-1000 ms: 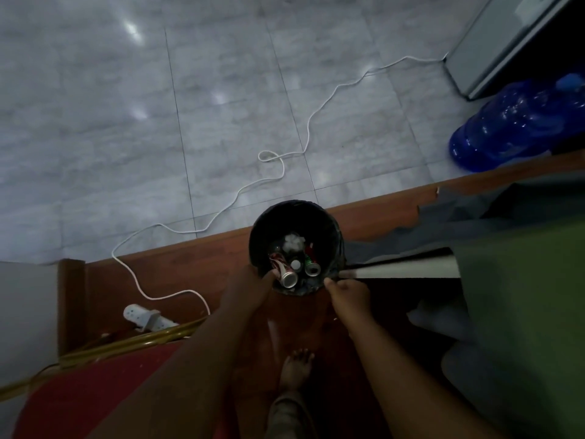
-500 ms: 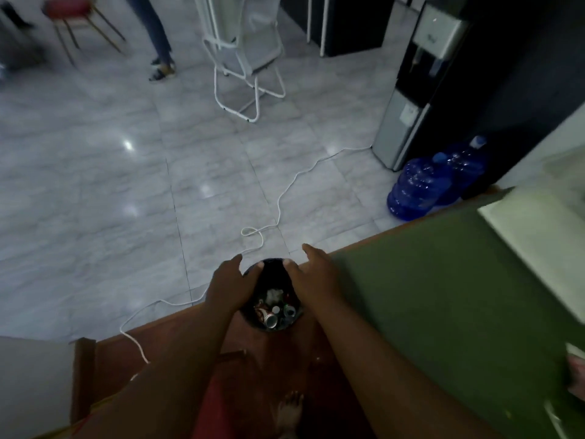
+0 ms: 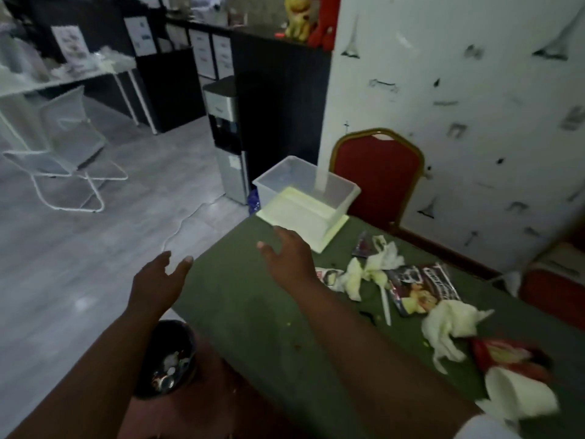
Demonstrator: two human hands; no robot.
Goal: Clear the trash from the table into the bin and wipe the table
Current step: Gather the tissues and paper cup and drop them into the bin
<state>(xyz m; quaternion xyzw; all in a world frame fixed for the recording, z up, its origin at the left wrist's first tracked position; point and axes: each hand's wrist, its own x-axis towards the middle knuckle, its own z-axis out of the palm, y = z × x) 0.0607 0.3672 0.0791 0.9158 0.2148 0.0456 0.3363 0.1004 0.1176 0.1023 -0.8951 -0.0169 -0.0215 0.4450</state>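
— Both hands have left the rim of the bin (image 3: 164, 359) since half a second ago, and the view has swung up from the floor to the table (image 3: 253, 312).

— Where does the bin sit now?

— Low at the table's near-left corner, under the left forearm, with cans and white scraps inside. I judge it is parked there so trash can be dropped straight off the edge.

— And the hands?

— The left hand (image 3: 156, 288) hangs off the table's edge, fingers spread, holding nothing. The right hand (image 3: 289, 258) is over the green cloth, fingers loose and empty, near the clear tub (image 3: 345, 193) but apart from it.

— What trash is left?

— A run along the right: crumpled tissues (image 3: 373, 269), a snack wrapper (image 3: 421, 289), a white plastic utensil (image 3: 385, 304), a bigger tissue wad (image 3: 449, 327), a red packet (image 3: 506, 354) and a white cup (image 3: 519, 396). None is cleared yet, and I see no wiping cloth.

— Anything unclear?

— Motion blur smears the cup and packet. A smaller wrapper (image 3: 329, 275) is half hidden behind the right wrist, and the bin's contents are too dark to name fully.
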